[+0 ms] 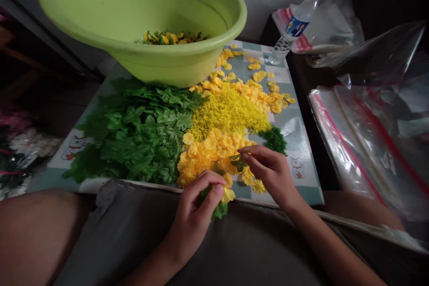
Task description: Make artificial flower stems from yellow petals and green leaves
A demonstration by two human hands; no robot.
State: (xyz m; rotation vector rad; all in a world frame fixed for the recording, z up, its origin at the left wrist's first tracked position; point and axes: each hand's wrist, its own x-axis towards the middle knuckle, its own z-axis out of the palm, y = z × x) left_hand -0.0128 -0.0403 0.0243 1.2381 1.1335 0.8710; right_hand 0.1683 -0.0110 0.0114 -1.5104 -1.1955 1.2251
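Note:
My left hand [196, 214] is closed around a small artificial flower [225, 201], yellow petals with green leaves below, held over my lap. My right hand [270, 167] pinches a small green leaf piece [237, 161] just above the pile of orange-yellow fabric petals [208, 149]. Behind that pile lies a heap of fine yellow flower centres [228, 111]. A large heap of green plastic leaves [140, 132] fills the left of the board.
A big lime-green basin [134, 58] with finished flowers inside stands at the back. A water bottle [295, 24] leans at the back right. Clear plastic bags [368, 134] lie to the right. The checked board [301, 165] rests on my knees; a small dark green pile [275, 139] sits beside my right hand.

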